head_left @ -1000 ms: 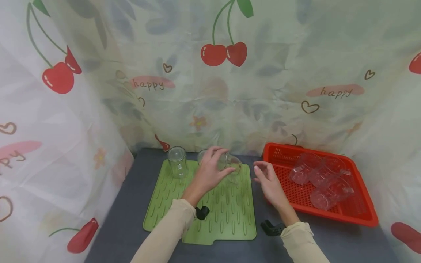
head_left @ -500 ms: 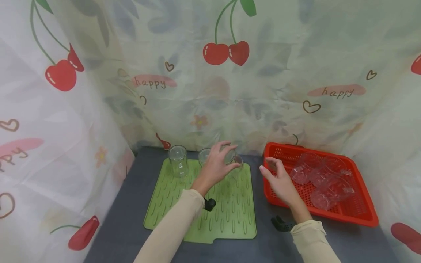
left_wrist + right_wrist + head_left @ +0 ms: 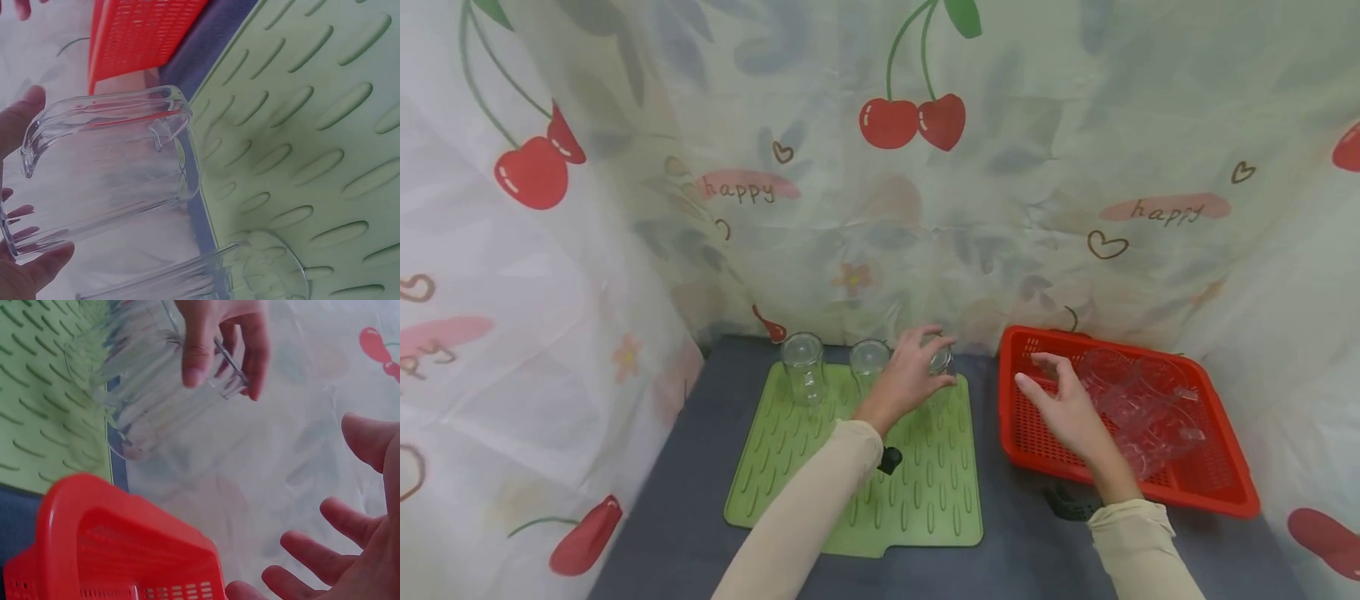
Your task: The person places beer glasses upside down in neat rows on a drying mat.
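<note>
My left hand (image 3: 904,375) grips a clear glass mug (image 3: 942,360) by its base end, thumb and fingers round it. The mug is upside down at the back right of the green ribbed mat (image 3: 850,492), its rim close over the mat in the left wrist view. Two more upturned glass mugs, a left one (image 3: 805,371) and a middle one (image 3: 868,360), stand along the mat's back edge; my left hand partly overlaps the middle one. My right hand (image 3: 1067,408) hovers at the near left side of the red basket (image 3: 1013,417), fingers loosely bent, nothing in them.
Several clear mugs (image 3: 1157,383) lie in the basket, to the right of the mat. A dark grey table (image 3: 658,517) lies under both. Printed curtains (image 3: 1037,167) hang behind and at both sides. Black wrist mounts (image 3: 891,460) show at the sleeves.
My left hand has carried the mug rightward and turned it from tilted to upside down at the mat's back right. My right hand has moved away to the right, over the basket.
</note>
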`<state>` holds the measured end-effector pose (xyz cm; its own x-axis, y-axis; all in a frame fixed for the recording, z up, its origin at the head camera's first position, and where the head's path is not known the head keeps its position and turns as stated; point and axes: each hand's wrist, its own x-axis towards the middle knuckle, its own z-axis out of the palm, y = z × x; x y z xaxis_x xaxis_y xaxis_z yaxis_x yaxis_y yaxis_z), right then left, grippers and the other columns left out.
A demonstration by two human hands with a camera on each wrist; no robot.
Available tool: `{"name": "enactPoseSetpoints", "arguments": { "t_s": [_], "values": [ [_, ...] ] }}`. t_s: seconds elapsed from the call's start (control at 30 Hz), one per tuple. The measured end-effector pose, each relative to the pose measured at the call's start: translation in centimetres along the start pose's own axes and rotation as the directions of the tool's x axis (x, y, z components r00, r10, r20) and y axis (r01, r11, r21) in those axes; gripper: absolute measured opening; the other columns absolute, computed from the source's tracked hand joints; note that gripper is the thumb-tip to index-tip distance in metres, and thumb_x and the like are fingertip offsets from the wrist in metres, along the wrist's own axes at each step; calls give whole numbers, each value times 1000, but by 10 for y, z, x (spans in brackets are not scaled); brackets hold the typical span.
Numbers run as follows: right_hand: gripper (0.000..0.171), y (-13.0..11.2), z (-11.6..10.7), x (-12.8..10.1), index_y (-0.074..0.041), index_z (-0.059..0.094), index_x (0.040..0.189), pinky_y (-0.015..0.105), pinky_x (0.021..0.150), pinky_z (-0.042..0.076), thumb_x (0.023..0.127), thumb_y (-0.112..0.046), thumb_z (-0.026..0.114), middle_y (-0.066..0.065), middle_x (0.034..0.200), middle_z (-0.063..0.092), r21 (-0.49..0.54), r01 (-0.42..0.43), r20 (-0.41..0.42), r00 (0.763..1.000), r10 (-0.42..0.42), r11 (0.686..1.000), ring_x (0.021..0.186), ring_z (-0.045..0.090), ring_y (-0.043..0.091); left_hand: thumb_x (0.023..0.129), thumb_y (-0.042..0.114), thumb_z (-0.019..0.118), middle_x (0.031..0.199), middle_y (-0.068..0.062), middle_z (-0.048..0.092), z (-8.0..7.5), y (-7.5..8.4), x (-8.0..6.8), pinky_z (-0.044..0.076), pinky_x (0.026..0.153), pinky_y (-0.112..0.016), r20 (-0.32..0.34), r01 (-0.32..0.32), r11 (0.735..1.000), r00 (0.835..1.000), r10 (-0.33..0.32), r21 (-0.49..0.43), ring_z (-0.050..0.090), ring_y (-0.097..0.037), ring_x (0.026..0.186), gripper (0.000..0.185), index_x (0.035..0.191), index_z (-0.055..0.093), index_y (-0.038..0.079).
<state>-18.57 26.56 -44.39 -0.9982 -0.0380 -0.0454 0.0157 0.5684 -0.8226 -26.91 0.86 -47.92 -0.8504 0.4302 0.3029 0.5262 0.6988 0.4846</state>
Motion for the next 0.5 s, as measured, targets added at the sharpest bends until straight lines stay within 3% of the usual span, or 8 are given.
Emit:
{"name": "enactPoseSetpoints", "arguments": {
  "t_s": [0.3, 0.5],
  "values": [
    [82, 2, -15, -1, -7, 27, 157, 70, 116, 33, 99, -58, 56, 25, 161, 29, -96, -14, 7, 1000, 15, 995, 145, 33, 49, 86, 40, 81, 157, -2, 43, 12, -2, 4, 53, 108, -41, 41, 3, 999, 999, -5, 43, 41, -28, 146, 67, 147, 55, 29],
    [84, 5, -24, -2, -11, 27, 157, 69, 102, 45, 97, -62, 57, 24, 159, 30, -173, -52, -22, 999, 49, 984, 134, 39, 47, 85, 39, 82, 157, -4, 45, 19, -7, 6, 51, 110, -43, 59, 13, 1000, 998, -14, 27, 42, -29, 145, 68, 146, 56, 29]
  ]
}}
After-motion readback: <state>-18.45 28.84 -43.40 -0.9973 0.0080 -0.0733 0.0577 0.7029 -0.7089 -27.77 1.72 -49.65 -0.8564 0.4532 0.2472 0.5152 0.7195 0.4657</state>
